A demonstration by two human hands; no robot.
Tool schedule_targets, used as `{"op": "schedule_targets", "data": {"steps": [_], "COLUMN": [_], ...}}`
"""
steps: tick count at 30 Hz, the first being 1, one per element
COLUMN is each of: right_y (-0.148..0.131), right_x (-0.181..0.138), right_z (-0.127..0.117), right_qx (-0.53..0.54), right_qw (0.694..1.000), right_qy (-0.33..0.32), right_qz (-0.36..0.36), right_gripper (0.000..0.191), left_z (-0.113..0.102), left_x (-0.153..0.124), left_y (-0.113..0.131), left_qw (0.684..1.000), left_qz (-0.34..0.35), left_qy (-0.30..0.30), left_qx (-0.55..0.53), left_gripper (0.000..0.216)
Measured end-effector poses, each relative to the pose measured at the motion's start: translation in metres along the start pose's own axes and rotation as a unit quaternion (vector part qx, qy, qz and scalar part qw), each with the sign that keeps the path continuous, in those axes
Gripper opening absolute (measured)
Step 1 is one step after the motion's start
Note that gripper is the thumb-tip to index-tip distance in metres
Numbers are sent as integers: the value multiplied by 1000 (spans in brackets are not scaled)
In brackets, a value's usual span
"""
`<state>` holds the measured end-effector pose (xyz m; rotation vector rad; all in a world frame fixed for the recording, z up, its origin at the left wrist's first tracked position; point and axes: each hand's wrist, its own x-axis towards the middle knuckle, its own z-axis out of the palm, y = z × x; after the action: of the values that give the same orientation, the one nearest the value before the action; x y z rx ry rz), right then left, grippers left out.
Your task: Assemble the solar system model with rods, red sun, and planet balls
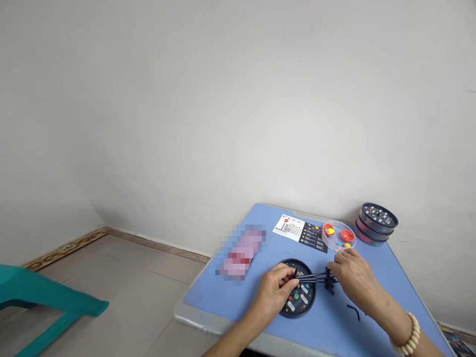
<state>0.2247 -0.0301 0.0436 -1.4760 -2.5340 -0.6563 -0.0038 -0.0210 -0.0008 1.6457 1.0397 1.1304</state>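
A bundle of thin black rods (313, 278) stretches between my two hands. My left hand (275, 288) pinches the rods' left end, over a round black base (297, 310) printed with coloured planets and white labels. At their other end my right hand (351, 275) has its fingers closed around the dark, clustered part (329, 280). Its fingertips hide some of that cluster. A loose bent black rod (354, 312) lies on the table below my right hand.
Behind the right hand, a clear dish (354, 246) contains orange half shells and small coloured balls. An instruction sheet (288, 229) lies left of it. Stacked round containers (377, 223) stand at the back right. A blurred pink item (243, 253) is on the blue table (219, 297). A green chair (55, 297) is at left.
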Motion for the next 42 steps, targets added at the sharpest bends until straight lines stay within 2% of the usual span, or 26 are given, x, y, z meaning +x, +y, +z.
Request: {"op": "schedule_targets", "data": {"steps": [3,6,8,9,11,15,21,26,30,32,34,37,39,42], "right_y": [12,31,41,43,43,32,24,21,25,31,37,37,28,3], "right_x": [-10,-35,-56,-67,-82,-88,-54,-35,-37,-41,-46,-54,-57,-55], "right_z": [-16,-22,-16,-11,0,15,22,33,41,39,29,-3,-31,-65], "right_qx": [21,75,83,93,115,128,140,121,106,105,105,126,194,266], "right_qw": [999,981,964,958,950,950,969,976,978,976,971,961,951,954], "right_qy": [25,86,64,33,-28,-82,-55,-44,-19,2,30,88,141,112], "right_qz": [39,156,243,270,290,273,196,176,179,192,213,230,194,85], "right_gripper": [25,26,30,30,27,28,24,25,25,22,21,19,14,13], "left_z": [0,0,0,1,1,0,-3,-8,-16,-18,-17,-8,3,21], "left_x": [0,1,1,1,1,2,-2,-3,-1,0,-1,-6,-9,-14], "left_y": [1,1,0,-1,-2,-1,11,16,24,33,45,64,76,86], "left_qw": [1000,1000,1000,1000,1000,1000,999,998,977,962,953,956,962,974], "left_qz": [-2,-6,-8,-8,-5,17,36,33,128,186,231,259,256,219], "left_qy": [3,9,9,9,11,16,26,61,163,188,182,126,74,-13], "left_qx": [-5,-5,-2,-2,1,12,21,12,51,65,70,65,61,52], "left_gripper": [10,9,9,9,11,11,21,29,21,17,17,18,22,38]}}
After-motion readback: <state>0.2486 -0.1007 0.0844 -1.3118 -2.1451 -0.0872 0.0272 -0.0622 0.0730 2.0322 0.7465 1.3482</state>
